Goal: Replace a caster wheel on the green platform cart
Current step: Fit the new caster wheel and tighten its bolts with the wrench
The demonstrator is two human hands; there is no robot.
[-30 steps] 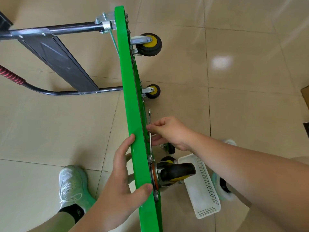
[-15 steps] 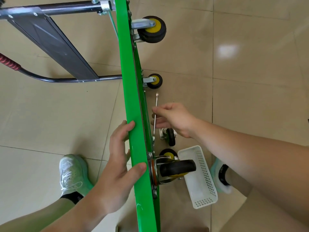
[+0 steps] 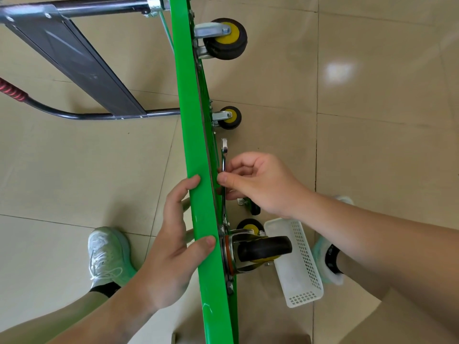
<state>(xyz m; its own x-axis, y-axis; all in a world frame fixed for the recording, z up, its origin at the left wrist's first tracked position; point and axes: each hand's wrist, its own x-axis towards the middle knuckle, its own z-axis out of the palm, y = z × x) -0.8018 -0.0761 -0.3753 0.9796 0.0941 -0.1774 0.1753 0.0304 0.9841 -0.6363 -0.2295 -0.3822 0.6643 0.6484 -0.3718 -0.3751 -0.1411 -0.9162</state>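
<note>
The green platform cart [image 3: 198, 150] stands on its edge, its underside facing right. My left hand [image 3: 173, 247] grips the upper rim of the deck, thumb over the edge. My right hand [image 3: 255, 182] pinches a metal wrench [image 3: 224, 155] that runs along the underside, its lower end down by the mounting plate of the near caster wheel [image 3: 263, 249]. That caster has a black tyre and a yellow hub. Two more casters sit on the deck further away, a large caster [image 3: 224, 38] and a small caster [image 3: 228, 117]. A loose caster [image 3: 252, 207] lies on the floor below my right hand.
A white perforated basket [image 3: 298, 269] lies on the tiled floor right of the near caster. The cart's folded handle frame [image 3: 74, 55] with a red grip [image 3: 10, 91] stretches to the left. My left shoe [image 3: 106, 256] and right shoe [image 3: 330, 259] stand either side of the deck.
The view has shifted down and closer. My right hand has swung the wrench handle slightly, back toward the deck. My left hand keeps its hold on the rim.
</note>
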